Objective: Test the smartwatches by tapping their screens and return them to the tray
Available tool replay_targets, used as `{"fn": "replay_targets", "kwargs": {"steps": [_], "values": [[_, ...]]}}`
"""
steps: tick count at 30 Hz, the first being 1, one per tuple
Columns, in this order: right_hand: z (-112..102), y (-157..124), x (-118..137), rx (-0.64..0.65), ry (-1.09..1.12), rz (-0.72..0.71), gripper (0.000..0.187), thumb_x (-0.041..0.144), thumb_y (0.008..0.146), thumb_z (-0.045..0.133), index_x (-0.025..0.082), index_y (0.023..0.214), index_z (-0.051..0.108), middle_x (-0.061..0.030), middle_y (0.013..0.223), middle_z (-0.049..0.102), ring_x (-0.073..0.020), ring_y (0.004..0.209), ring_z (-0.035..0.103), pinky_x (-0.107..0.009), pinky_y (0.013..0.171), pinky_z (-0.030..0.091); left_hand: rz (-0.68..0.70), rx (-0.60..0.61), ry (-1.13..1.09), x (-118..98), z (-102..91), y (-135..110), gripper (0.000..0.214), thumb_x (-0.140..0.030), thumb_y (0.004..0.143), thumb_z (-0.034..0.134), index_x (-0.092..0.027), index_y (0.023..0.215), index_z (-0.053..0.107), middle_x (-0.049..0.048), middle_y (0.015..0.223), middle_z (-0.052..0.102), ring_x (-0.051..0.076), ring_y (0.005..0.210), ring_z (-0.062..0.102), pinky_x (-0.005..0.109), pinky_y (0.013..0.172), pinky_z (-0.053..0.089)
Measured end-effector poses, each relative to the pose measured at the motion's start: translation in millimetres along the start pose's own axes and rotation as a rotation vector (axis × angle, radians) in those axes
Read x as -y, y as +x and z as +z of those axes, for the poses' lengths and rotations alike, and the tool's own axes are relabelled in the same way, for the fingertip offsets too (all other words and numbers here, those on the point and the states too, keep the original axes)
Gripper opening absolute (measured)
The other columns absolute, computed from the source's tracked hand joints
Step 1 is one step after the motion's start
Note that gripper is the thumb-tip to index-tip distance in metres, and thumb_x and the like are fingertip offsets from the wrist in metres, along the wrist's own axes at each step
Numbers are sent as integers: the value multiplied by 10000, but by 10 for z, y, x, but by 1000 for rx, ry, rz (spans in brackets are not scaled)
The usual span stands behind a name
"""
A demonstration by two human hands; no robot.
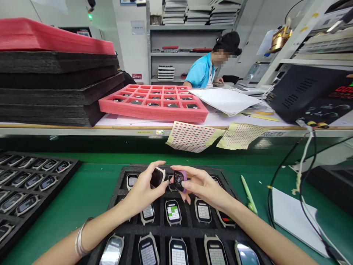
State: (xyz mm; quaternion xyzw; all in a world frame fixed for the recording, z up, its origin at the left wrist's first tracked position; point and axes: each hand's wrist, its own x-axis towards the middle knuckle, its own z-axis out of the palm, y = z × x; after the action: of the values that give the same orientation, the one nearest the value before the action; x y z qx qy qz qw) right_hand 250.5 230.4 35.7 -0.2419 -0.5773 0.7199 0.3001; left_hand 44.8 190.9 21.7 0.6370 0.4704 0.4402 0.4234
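Note:
My left hand (140, 193) is closed on a smartwatch case (157, 177) with a pale frame and a dark screen. Facing it, my right hand (205, 184) pinches a purple-rimmed smartwatch (179, 181) whose lit face shows a dark dial. The two watches are held close together but apart, over a black foam tray (190, 231). Strapless watches lie in the tray's compartments, most with lit screens of white blocks. One watch (173, 212) below my hands shows green and white patches. My forearms and hands hide part of the tray.
Another foam tray of watches (41, 206) lies at left. A green pen (249, 195) and white paper (298, 217) are at right, with hanging cables. On the shelf stand a red foam tray (154, 112), stacked black foam (46, 92) and a power supply (309, 95). A person in blue (200, 71) sits beyond.

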Motion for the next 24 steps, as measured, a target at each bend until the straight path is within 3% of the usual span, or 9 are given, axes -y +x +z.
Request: {"fn": "replay_targets", "kwargs": {"steps": [7, 13, 24], "values": [[1, 2, -10, -3, -16, -4, 448, 274, 827, 687, 187, 1247, 559, -77, 1002, 632, -119, 604, 633, -231, 510, 524, 13, 37, 36, 3, 13, 9, 448, -223, 836, 556, -202, 1266, 430, 70, 1107, 612, 221, 978, 579, 324, 873, 435], [-25, -8, -22, 8, -81, 28, 446, 278, 838, 678, 188, 1258, 560, -53, 912, 641, -115, 580, 634, -249, 561, 524, 55, 74, 61, -86, -9, -4, 285, -151, 824, 509, -211, 1102, 493, 21, 981, 659, 183, 860, 600, 276, 804, 441], [-38, -22, -19, -2, -105, 11, 433, 292, 852, 662, 175, 1257, 559, -38, 810, 642, -126, 574, 627, -247, 556, 517, 63, 81, 94, -79, -27, -12, 336, -173, 822, 527, -201, 1155, 486, 35, 1046, 645, 201, 968, 586, 278, 859, 425]]}}
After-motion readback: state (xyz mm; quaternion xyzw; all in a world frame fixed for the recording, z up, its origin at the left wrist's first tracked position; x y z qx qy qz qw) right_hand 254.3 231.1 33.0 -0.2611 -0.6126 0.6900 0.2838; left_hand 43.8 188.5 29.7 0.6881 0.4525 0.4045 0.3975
